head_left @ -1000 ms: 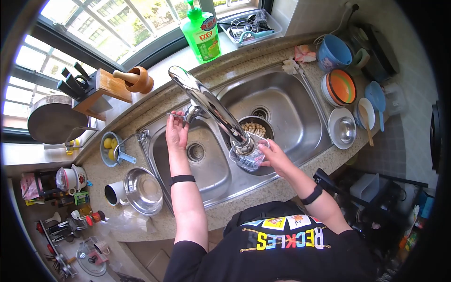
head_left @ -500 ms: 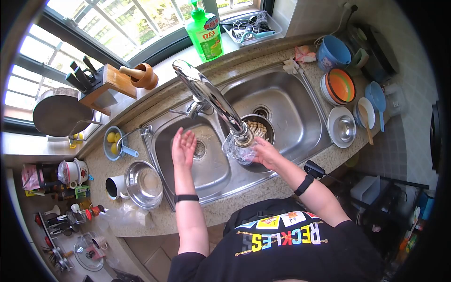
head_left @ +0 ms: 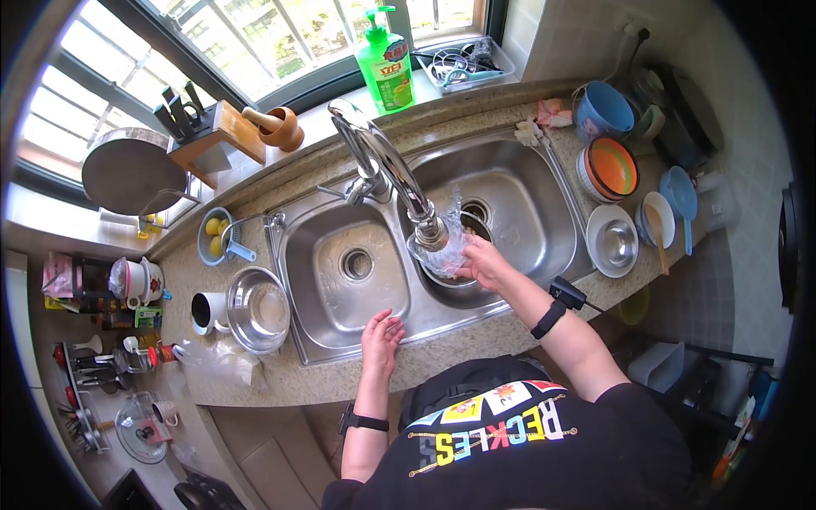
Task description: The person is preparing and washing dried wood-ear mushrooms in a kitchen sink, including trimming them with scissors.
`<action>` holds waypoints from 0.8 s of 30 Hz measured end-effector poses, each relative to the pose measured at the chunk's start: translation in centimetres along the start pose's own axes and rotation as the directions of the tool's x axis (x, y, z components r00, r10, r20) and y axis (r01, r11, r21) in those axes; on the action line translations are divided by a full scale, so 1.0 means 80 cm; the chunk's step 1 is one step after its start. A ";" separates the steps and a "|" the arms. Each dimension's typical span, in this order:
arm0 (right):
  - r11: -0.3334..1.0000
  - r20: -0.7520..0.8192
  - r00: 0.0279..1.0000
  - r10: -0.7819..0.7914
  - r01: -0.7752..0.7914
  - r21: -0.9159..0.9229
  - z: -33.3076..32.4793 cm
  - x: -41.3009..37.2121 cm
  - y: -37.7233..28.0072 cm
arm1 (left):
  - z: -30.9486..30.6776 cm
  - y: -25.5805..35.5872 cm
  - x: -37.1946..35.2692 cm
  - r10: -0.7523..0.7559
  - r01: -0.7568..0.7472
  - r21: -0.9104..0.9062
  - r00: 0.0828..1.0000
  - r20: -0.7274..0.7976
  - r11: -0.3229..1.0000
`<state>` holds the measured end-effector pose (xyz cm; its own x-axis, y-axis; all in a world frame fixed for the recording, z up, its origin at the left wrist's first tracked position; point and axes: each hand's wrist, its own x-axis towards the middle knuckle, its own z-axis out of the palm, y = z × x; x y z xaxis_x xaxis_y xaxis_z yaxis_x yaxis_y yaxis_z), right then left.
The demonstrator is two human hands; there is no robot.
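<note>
My right hand (head_left: 484,263) grips a clear plastic bag (head_left: 444,242) under the spout of the chrome faucet (head_left: 404,178). Beneath the bag, a round pot (head_left: 446,280) sits in the right basin of the steel double sink (head_left: 527,212). Pale mushrooms in the pot are mostly covered by the bag and faucet. Near the front rim of the left basin, my left hand (head_left: 382,340) is empty, its fingers loosely bent and apart.
To the left are a steel bowl (head_left: 257,310), a white mug (head_left: 206,313) and a blue strainer (head_left: 214,236) with yellow fruit. Stacked bowls (head_left: 610,168) and a metal dish (head_left: 612,240) stand at right. Green soap bottle (head_left: 387,68) and knife block (head_left: 217,140) line the sill.
My left hand has drawn back from over the left basin to its front edge. The bag in my right hand has spread upward beside the spout, hiding more mushrooms. The view has shifted slightly.
</note>
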<state>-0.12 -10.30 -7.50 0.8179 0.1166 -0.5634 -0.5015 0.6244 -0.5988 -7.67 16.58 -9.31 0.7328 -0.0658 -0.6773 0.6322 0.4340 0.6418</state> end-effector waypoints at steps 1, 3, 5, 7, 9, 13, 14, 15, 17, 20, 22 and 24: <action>1.000 0.007 1.000 0.000 0.000 -0.004 -0.002 0.000 -0.002 | 0.003 0.000 -0.004 0.008 -0.008 -0.011 1.000 -0.006 1.000; 1.000 0.000 1.000 0.007 -0.007 -0.021 -0.007 -0.002 -0.006 | 0.004 0.001 -0.007 0.040 -0.040 -0.013 0.999 -0.022 0.999; 1.000 0.009 1.000 -0.004 0.004 -0.020 -0.017 -0.006 -0.009 | 0.005 0.006 -0.008 0.069 -0.070 -0.011 0.997 -0.032 0.998; 1.000 0.015 1.000 -0.016 0.016 -0.021 -0.025 -0.013 -0.015 | 0.006 0.011 -0.010 0.128 -0.127 0.008 0.990 -0.057 0.992; 0.978 -0.013 0.999 -0.050 0.047 -0.201 -0.026 -0.021 -0.019 | 0.006 0.017 -0.009 0.145 -0.144 0.017 0.987 -0.073 0.989; 0.976 -0.158 0.985 -0.074 0.039 -0.217 -0.056 -0.026 -0.015 | 0.009 0.044 -0.008 0.205 -0.201 0.048 0.973 -0.104 0.978; 0.929 -0.188 0.974 -0.126 0.049 -0.367 -0.066 -0.029 -0.017 | 0.008 0.053 -0.007 0.223 -0.217 0.060 0.969 -0.106 0.974; 0.859 -0.209 0.961 -0.182 0.052 -0.509 -0.074 -0.029 -0.018 | 0.006 0.061 -0.004 0.249 -0.243 0.063 0.963 -0.106 0.968; 0.725 -0.229 0.937 -0.264 0.036 -0.688 -0.068 -0.038 -0.033 | -0.001 0.081 0.004 0.255 -0.250 0.059 0.961 -0.111 0.966; 0.272 -0.061 0.817 -0.573 0.119 -0.955 -0.063 -0.043 -0.046 | 0.001 0.109 0.017 0.260 -0.254 0.068 0.960 -0.106 0.965; -0.056 0.159 0.685 -0.712 0.169 -0.984 -0.048 -0.050 -0.057 | 0.007 0.125 0.028 0.269 -0.267 0.035 0.959 -0.088 0.963; -0.264 0.179 0.685 -0.706 -0.021 -0.964 -0.023 -0.066 -0.076 | 0.009 0.136 0.047 0.260 -0.259 0.026 0.964 -0.055 0.965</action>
<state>-1.87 -16.18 -1.96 0.9650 -0.2228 0.1384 -0.1563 -0.9121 -0.3789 2.16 20.35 -4.65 0.8570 0.0991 -0.5057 0.4270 0.4126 0.8046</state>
